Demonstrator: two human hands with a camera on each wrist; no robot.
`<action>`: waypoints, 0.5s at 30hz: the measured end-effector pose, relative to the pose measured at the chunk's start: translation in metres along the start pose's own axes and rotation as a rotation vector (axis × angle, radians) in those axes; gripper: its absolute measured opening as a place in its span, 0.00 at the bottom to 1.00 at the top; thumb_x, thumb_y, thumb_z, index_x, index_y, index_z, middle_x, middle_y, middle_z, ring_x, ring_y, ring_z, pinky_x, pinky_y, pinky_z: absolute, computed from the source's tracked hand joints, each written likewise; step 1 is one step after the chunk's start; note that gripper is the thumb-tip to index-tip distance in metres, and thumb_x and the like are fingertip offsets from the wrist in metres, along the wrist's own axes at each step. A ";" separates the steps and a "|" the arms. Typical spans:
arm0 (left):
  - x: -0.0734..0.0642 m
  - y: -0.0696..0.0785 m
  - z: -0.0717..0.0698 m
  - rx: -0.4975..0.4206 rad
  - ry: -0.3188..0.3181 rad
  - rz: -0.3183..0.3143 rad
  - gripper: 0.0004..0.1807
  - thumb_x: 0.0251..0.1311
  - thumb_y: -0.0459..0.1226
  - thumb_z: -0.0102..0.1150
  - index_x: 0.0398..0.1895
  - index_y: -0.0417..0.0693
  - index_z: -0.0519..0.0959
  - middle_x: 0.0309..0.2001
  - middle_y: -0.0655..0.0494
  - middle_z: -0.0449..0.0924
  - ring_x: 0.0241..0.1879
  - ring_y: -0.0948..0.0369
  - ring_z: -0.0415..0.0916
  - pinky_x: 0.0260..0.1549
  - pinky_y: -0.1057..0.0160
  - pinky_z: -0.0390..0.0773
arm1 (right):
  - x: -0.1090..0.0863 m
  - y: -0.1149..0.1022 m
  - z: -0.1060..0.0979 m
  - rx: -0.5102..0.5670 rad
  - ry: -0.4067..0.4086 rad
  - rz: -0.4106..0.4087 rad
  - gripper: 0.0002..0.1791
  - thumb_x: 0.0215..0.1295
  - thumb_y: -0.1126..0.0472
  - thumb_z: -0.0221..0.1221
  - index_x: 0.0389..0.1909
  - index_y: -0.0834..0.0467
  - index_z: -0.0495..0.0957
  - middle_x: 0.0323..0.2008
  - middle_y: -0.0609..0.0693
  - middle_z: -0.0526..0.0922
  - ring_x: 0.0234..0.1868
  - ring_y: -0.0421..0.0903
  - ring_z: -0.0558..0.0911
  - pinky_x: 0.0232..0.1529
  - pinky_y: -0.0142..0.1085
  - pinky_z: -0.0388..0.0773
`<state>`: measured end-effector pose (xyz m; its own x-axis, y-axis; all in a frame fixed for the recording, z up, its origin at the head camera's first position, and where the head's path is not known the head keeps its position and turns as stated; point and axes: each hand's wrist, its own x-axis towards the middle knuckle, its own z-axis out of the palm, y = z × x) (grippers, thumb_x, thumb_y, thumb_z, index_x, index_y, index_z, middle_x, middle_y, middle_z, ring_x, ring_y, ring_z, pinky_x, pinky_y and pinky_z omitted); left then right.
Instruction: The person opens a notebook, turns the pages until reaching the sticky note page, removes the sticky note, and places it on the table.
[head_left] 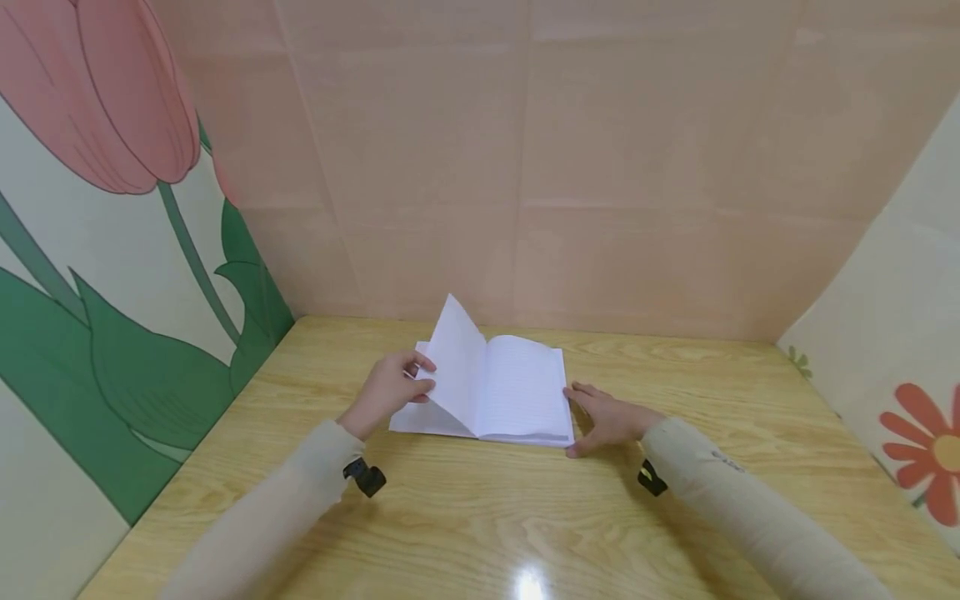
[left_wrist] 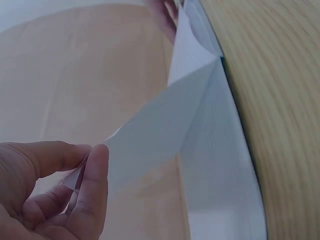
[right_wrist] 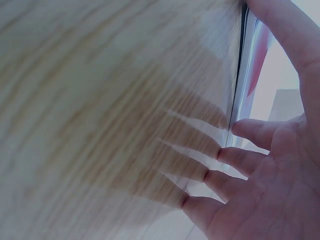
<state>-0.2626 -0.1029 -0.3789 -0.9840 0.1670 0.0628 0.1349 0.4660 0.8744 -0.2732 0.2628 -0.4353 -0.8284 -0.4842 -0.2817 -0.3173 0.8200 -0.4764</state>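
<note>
An open notebook (head_left: 523,392) with faintly lined white pages lies on the wooden table. My left hand (head_left: 386,387) pinches the edge of a raised page (head_left: 457,362) between thumb and fingers. In the left wrist view that page (left_wrist: 150,125) slants up from the spine to the left hand (left_wrist: 60,185), with a pale sheet lying under it. At the notebook's right edge, my right hand (head_left: 611,417) touches the side with its thumb near the front corner. Seen from the right wrist, the fingers of the right hand (right_wrist: 270,175) are spread, their tips against the tabletop beside the notebook's edge (right_wrist: 242,65).
The wooden table (head_left: 480,517) runs back to a creased pinkish-tan backdrop (head_left: 517,167). A panel with a large tulip (head_left: 112,100) borders the left side, and one with a red flower (head_left: 930,450) the right. Dark wrist devices hang below both sleeves.
</note>
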 end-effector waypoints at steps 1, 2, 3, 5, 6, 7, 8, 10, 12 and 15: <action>-0.001 -0.003 -0.002 0.002 -0.001 -0.018 0.11 0.55 0.28 0.65 0.42 0.38 0.80 0.35 0.50 0.67 0.28 0.60 0.76 0.31 0.63 0.83 | 0.000 0.000 0.000 0.000 0.000 -0.002 0.63 0.49 0.40 0.71 0.75 0.65 0.45 0.75 0.66 0.41 0.74 0.67 0.43 0.69 0.64 0.46; -0.001 -0.006 -0.004 0.005 -0.002 -0.034 0.11 0.55 0.28 0.65 0.42 0.38 0.80 0.34 0.50 0.67 0.27 0.60 0.75 0.31 0.63 0.83 | 0.000 0.000 0.000 -0.001 -0.001 -0.001 0.63 0.49 0.40 0.71 0.75 0.65 0.45 0.75 0.66 0.41 0.74 0.67 0.43 0.69 0.64 0.46; -0.001 -0.009 -0.006 0.010 -0.002 -0.046 0.11 0.55 0.28 0.65 0.42 0.38 0.79 0.34 0.51 0.66 0.27 0.60 0.75 0.32 0.64 0.83 | 0.000 0.000 0.000 -0.002 0.001 -0.003 0.63 0.49 0.41 0.71 0.75 0.65 0.45 0.75 0.66 0.42 0.74 0.67 0.44 0.69 0.64 0.46; -0.002 -0.015 -0.008 0.020 -0.002 -0.071 0.11 0.55 0.27 0.65 0.42 0.37 0.79 0.32 0.51 0.65 0.26 0.60 0.74 0.31 0.64 0.83 | 0.000 0.000 0.000 -0.005 0.003 -0.004 0.63 0.49 0.41 0.71 0.75 0.65 0.45 0.75 0.67 0.42 0.74 0.67 0.44 0.69 0.64 0.46; -0.002 -0.018 -0.009 0.027 -0.001 -0.083 0.11 0.55 0.27 0.65 0.42 0.37 0.79 0.32 0.51 0.65 0.26 0.59 0.74 0.31 0.64 0.83 | 0.000 0.001 0.000 -0.007 0.003 -0.002 0.63 0.49 0.41 0.71 0.75 0.65 0.45 0.75 0.67 0.42 0.74 0.67 0.44 0.69 0.64 0.46; -0.002 -0.020 -0.010 0.038 0.001 -0.095 0.11 0.55 0.27 0.65 0.42 0.37 0.79 0.31 0.51 0.65 0.26 0.59 0.75 0.31 0.64 0.83 | 0.000 0.001 0.000 -0.007 0.004 -0.002 0.63 0.49 0.41 0.71 0.75 0.65 0.45 0.75 0.67 0.42 0.74 0.67 0.44 0.69 0.64 0.46; -0.003 -0.023 -0.010 0.051 0.003 -0.109 0.11 0.55 0.27 0.65 0.42 0.37 0.79 0.31 0.50 0.65 0.26 0.59 0.75 0.31 0.64 0.83 | 0.000 0.001 0.000 -0.008 0.004 -0.001 0.63 0.48 0.41 0.71 0.75 0.65 0.45 0.75 0.67 0.42 0.74 0.67 0.44 0.69 0.64 0.47; -0.003 -0.029 -0.011 0.072 0.002 -0.132 0.11 0.55 0.27 0.65 0.42 0.36 0.79 0.31 0.50 0.65 0.26 0.59 0.76 0.31 0.63 0.83 | 0.001 0.002 0.000 -0.007 0.003 -0.002 0.63 0.48 0.41 0.71 0.75 0.65 0.45 0.75 0.67 0.42 0.74 0.67 0.44 0.69 0.64 0.47; -0.003 -0.035 -0.012 0.096 -0.001 -0.155 0.12 0.55 0.28 0.66 0.42 0.36 0.79 0.32 0.49 0.66 0.26 0.59 0.78 0.32 0.63 0.83 | 0.001 0.003 0.000 -0.006 0.002 -0.002 0.63 0.48 0.41 0.71 0.75 0.65 0.45 0.75 0.67 0.42 0.74 0.67 0.44 0.69 0.64 0.47; -0.002 -0.043 -0.012 0.120 -0.007 -0.185 0.12 0.55 0.30 0.67 0.42 0.38 0.79 0.33 0.48 0.68 0.26 0.58 0.79 0.31 0.63 0.83 | 0.001 0.003 0.000 -0.006 0.003 -0.002 0.63 0.48 0.41 0.71 0.75 0.65 0.45 0.75 0.67 0.42 0.74 0.67 0.44 0.69 0.64 0.47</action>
<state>-0.2682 -0.1332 -0.4106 -0.9925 0.0748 -0.0966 -0.0342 0.5891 0.8074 -0.2753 0.2642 -0.4367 -0.8290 -0.4848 -0.2788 -0.3215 0.8210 -0.4717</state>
